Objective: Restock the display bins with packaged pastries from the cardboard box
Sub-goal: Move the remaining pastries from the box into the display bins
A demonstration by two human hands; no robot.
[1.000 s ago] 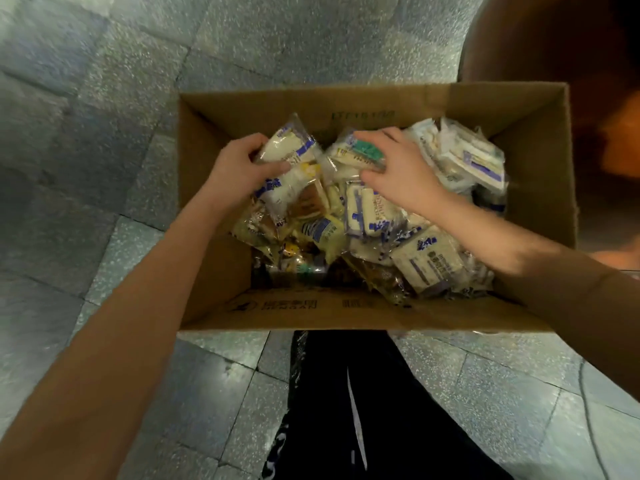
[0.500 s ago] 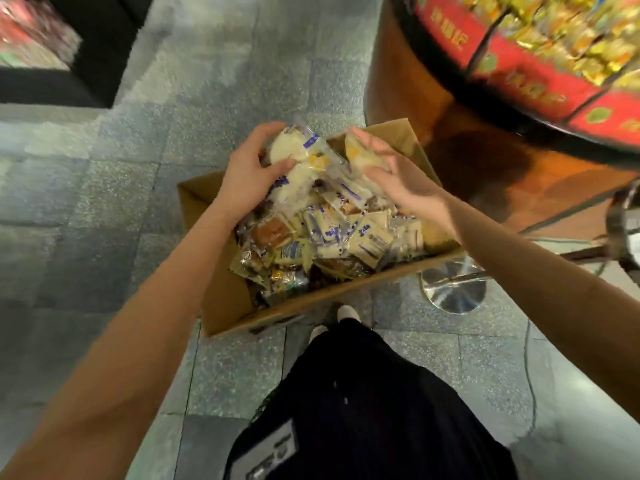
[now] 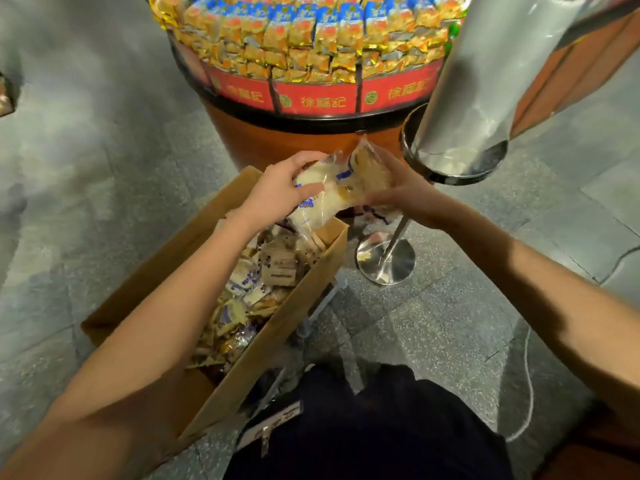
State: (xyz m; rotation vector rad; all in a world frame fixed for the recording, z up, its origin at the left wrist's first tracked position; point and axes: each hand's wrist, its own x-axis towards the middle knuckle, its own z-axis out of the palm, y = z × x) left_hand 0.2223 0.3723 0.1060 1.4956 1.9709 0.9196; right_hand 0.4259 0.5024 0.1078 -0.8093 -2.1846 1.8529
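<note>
Dark cloth (image 3: 363, 427) on the person's lap fills the nearest edge, with grey speckled stone floor (image 3: 104, 174) open to the left. Just ahead, the cardboard box (image 3: 298, 306) lies slantwise, its top open and its far corner under the hands; crinkly clear packets of pale pastries (image 3: 249, 292) with blue print are heaped inside. Above that corner the left hand (image 3: 277, 192) curls round a bunch of held packets (image 3: 332, 188), thumb across the front, while the right hand (image 3: 405, 195) clasps the same bunch from the other side. A shiny round stand base (image 3: 386, 261) sits close by the box's right. Beyond rises the round display bin (image 3: 311, 102), red-banded over brown, stacked with glossy orange and blue packs (image 3: 304, 36), beside a polished steel column (image 3: 485, 81).
</note>
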